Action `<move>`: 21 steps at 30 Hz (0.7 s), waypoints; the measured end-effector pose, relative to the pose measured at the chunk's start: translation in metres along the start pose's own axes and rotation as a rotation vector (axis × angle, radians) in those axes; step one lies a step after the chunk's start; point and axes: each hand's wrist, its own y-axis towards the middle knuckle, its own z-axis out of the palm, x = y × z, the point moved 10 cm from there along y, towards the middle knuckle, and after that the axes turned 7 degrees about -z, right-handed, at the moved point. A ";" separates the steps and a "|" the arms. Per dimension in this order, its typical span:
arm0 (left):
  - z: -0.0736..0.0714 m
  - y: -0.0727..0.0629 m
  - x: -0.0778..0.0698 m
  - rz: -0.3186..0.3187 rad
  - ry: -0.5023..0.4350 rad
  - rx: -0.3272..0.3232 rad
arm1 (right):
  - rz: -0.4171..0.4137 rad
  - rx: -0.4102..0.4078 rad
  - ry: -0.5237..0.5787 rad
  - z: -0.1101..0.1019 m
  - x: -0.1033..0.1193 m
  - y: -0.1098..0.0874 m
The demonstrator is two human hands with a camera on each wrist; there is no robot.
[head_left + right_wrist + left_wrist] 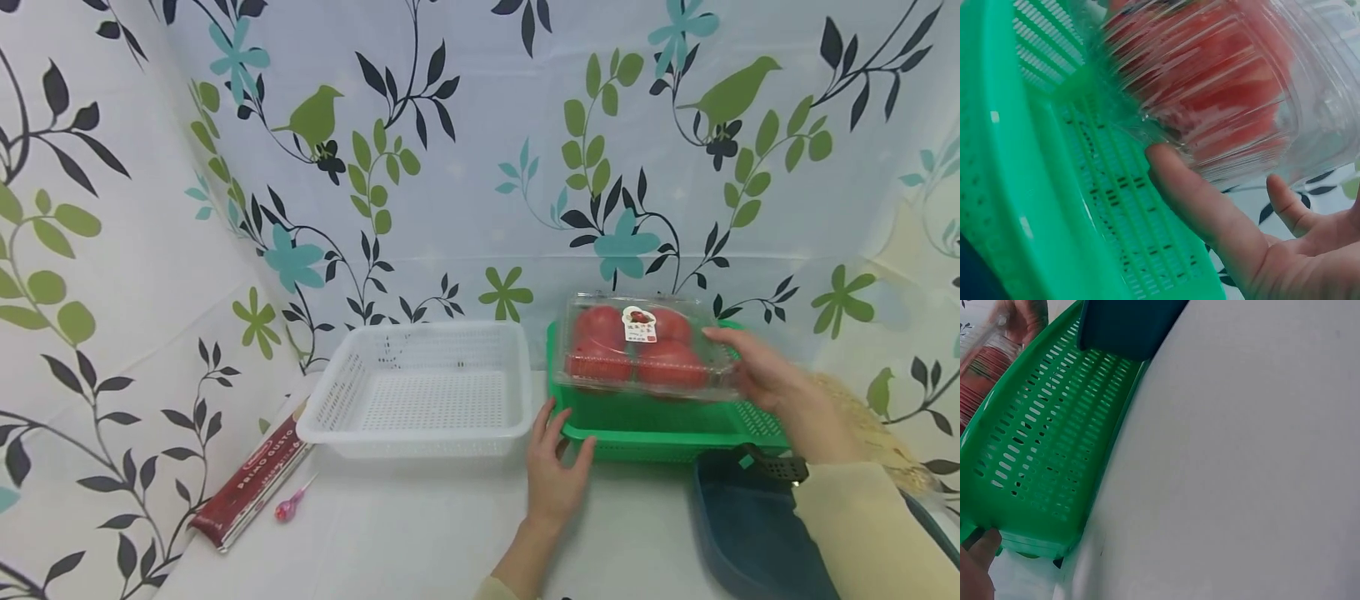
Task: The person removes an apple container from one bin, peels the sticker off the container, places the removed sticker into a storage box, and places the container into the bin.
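Note:
In the head view, a clear plastic box of round red fruit (671, 367) with a white label is tilted over the green basket (630, 448). My right hand (765, 375) grips the box's right end, thumb low and fingers higher up. The right wrist view has the thumb (1191, 194) against the ribbed side of the clear box (1210, 94), above the basket's slotted floor. My left hand (557, 475) holds the basket's near left corner, fingers at the left rim and thumb in front. At that corner, the left wrist view shows a fingertip (988, 544) on the rim.
A white basket (420, 446) stands left of the green one. Farther left lie a dark red PRIMO GUSTO pack (255, 479) and a pink lollipop (287, 508). A dark blue bin (757, 533) sits front right, beneath my right forearm. Patterned cloth (465, 208) hangs behind.

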 end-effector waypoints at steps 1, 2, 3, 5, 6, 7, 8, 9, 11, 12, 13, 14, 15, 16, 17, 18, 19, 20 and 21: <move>0.000 0.000 0.000 0.003 0.005 0.003 | 0.001 0.000 0.007 0.003 0.001 -0.001; 0.000 0.001 0.000 0.002 0.012 0.008 | -0.001 0.001 0.005 0.005 0.002 -0.002; 0.001 0.001 -0.001 0.000 0.016 0.015 | 0.001 -0.002 0.004 0.007 0.002 -0.003; 0.001 0.002 -0.001 -0.013 0.025 0.031 | -0.001 -0.005 -0.007 0.011 0.003 -0.004; 0.001 0.003 0.000 -0.025 0.024 0.040 | -0.002 -0.007 -0.013 0.013 0.004 -0.005; 0.001 0.003 -0.001 -0.037 0.025 0.047 | -0.003 -0.013 -0.013 0.014 0.005 -0.007; 0.001 0.004 0.000 -0.051 0.026 0.052 | -0.004 -0.018 -0.009 0.015 0.006 -0.008; 0.000 0.004 -0.001 -0.065 0.025 0.058 | -0.006 -0.019 -0.007 0.017 0.006 -0.009; 0.000 0.005 -0.001 -0.094 0.017 0.069 | -0.001 -0.023 0.015 0.020 0.007 -0.013; -0.001 0.004 -0.002 -0.108 0.013 0.074 | -0.002 -0.020 0.032 0.023 0.008 -0.016; -0.001 0.004 -0.002 -0.126 0.003 0.082 | -0.003 -0.021 0.049 0.025 0.009 -0.018; -0.002 0.003 -0.003 -0.147 -0.012 0.093 | -0.004 -0.019 0.064 0.027 0.009 -0.021; -0.002 0.002 -0.004 -0.170 -0.034 0.107 | -0.005 -0.016 0.076 0.030 0.010 -0.024; -0.004 0.001 -0.004 -0.190 -0.051 0.118 | -0.005 -0.012 0.092 0.033 0.010 -0.027; -0.006 0.000 -0.005 -0.217 -0.085 0.130 | -0.010 -0.002 0.102 0.037 0.011 -0.030; -0.008 -0.001 -0.006 -0.243 -0.123 0.138 | -0.015 0.011 0.112 0.041 0.012 -0.032; -0.011 -0.002 -0.007 -0.269 -0.159 0.148 | -0.019 0.024 0.117 0.046 0.013 -0.034; -0.014 -0.003 -0.008 -0.293 -0.192 0.160 | -0.026 0.040 0.125 0.050 0.014 -0.036; -0.017 -0.003 -0.008 -0.318 -0.219 0.172 | -0.032 0.059 0.135 0.055 0.015 -0.038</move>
